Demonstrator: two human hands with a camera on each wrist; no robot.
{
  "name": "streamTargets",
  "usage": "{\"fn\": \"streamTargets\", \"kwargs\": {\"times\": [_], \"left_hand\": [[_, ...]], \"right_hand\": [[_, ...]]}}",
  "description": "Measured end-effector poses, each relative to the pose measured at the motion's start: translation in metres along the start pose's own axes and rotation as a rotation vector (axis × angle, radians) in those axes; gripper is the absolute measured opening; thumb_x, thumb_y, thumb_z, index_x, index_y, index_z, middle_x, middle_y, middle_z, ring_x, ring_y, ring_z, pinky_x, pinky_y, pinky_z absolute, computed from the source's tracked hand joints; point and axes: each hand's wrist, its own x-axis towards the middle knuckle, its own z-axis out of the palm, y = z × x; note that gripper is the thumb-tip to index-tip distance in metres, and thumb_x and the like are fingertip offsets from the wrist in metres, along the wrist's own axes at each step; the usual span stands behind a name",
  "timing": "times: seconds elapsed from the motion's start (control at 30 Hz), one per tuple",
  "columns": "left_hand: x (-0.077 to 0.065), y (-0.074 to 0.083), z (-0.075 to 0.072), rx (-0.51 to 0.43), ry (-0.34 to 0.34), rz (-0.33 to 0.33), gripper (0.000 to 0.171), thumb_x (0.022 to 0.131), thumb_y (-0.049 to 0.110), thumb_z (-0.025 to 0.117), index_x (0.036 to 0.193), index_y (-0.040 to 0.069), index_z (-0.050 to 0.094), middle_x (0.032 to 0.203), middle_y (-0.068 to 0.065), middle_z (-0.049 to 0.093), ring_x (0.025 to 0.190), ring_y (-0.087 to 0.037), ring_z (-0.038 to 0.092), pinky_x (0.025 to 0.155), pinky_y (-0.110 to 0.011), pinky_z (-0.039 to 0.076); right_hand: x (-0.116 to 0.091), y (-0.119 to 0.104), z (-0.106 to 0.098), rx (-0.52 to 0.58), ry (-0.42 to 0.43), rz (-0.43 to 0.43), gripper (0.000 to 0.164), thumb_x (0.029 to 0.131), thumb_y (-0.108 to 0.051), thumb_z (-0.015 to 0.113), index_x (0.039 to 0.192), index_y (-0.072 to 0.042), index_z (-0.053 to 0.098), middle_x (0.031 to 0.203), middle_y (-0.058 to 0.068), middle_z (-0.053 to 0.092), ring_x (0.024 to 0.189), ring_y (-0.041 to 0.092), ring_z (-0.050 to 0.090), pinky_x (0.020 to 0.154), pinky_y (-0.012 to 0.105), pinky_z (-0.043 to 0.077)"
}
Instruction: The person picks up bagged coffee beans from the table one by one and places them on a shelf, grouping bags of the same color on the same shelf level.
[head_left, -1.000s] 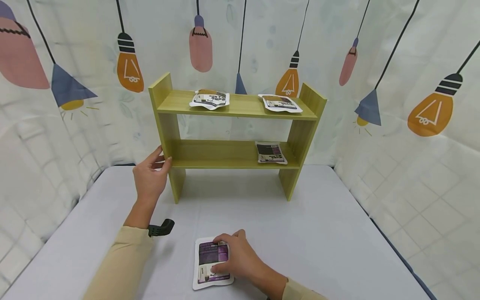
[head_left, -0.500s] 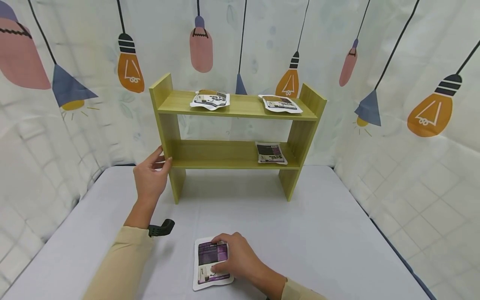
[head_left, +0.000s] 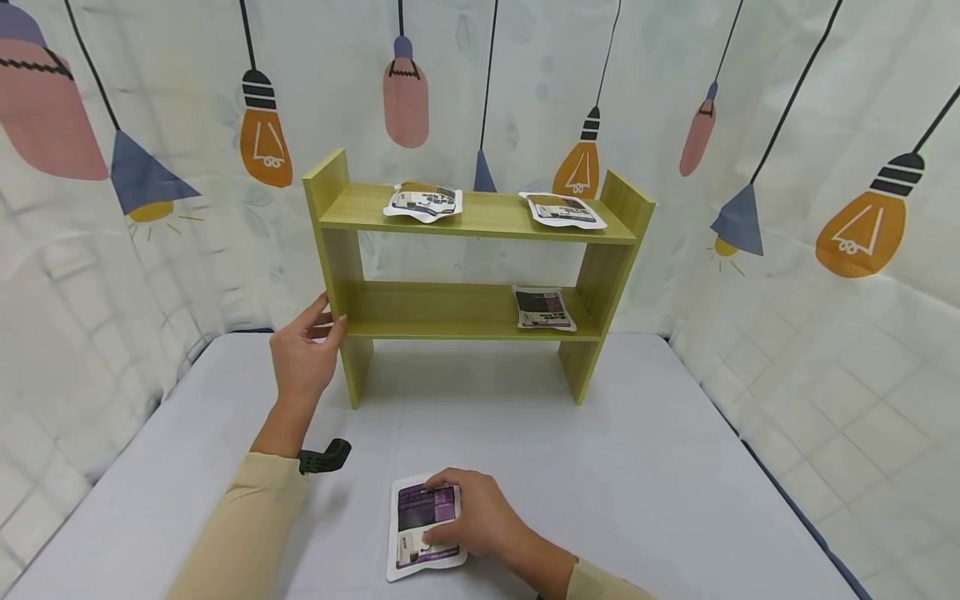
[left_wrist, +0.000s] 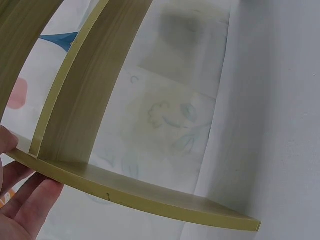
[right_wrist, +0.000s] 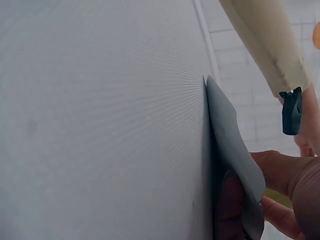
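A two-tier wooden shelf (head_left: 431,311), yellowish green, stands on the white table. My left hand (head_left: 306,352) grips the front edge of its left side panel, level with the lower board. In the left wrist view the thumb and fingers (left_wrist: 42,202) lie on either side of that panel. Near the front of the table is a white pouch (head_left: 408,521) with a purple and black print. My right hand (head_left: 483,517) pinches it by its right edge, thumb on top. The right wrist view shows the pouch (right_wrist: 227,125) close over the tabletop, a finger beneath its edge.
Two white pouches, one left (head_left: 423,202) and one right (head_left: 562,210), lie on the top board. Another purple-printed pouch (head_left: 543,308) lies on the lower board's right part. A lamp-printed curtain (head_left: 810,333) surrounds the table (head_left: 637,467).
The fingers of my right hand have drawn in slightly on the pouch. Shelf, left hand and other pouches stay put, apart from a slight shift of the whole view.
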Motion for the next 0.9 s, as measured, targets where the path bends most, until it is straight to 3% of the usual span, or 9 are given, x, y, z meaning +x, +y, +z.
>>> {"fn": "streamTargets", "kwargs": {"times": [0.33, 0.67, 0.9], "left_hand": [[-0.0003, 0.0008, 0.0002, -0.001, 0.004, -0.011, 0.047, 0.098, 0.023, 0.069, 0.144, 0.028, 0.06, 0.114, -0.017, 0.077, 0.092, -0.036, 0.075, 0.07, 0.001, 0.044], [-0.0004, 0.0026, -0.0008, -0.004, -0.004, -0.02, 0.047, 0.098, 0.024, 0.068, 0.144, 0.028, 0.059, 0.116, -0.017, 0.077, 0.094, -0.035, 0.075, 0.071, 0.001, 0.044], [0.0, 0.002, -0.0002, 0.004, -0.002, -0.018, 0.047, 0.099, 0.025, 0.068, 0.145, 0.028, 0.058, 0.116, -0.018, 0.076, 0.095, -0.036, 0.075, 0.071, 0.001, 0.044]], "right_hand": [[0.0026, 0.0049, 0.0013, 0.086, -0.011, -0.01, 0.046, 0.068, -0.021, 0.095, 0.11, -0.03, 0.079, 0.118, -0.006, 0.076, 0.109, 0.007, 0.063, 0.098, 0.026, 0.049], [0.0035, 0.0057, 0.0007, 0.1, -0.013, -0.021, 0.049, 0.067, -0.022, 0.096, 0.113, -0.028, 0.08, 0.119, -0.002, 0.076, 0.107, 0.006, 0.062, 0.096, 0.024, 0.048], [0.0074, 0.0088, 0.0013, 0.14, -0.036, -0.023, 0.053, 0.068, -0.023, 0.096, 0.117, -0.03, 0.078, 0.125, -0.002, 0.074, 0.117, 0.01, 0.063, 0.105, 0.029, 0.047]]}}
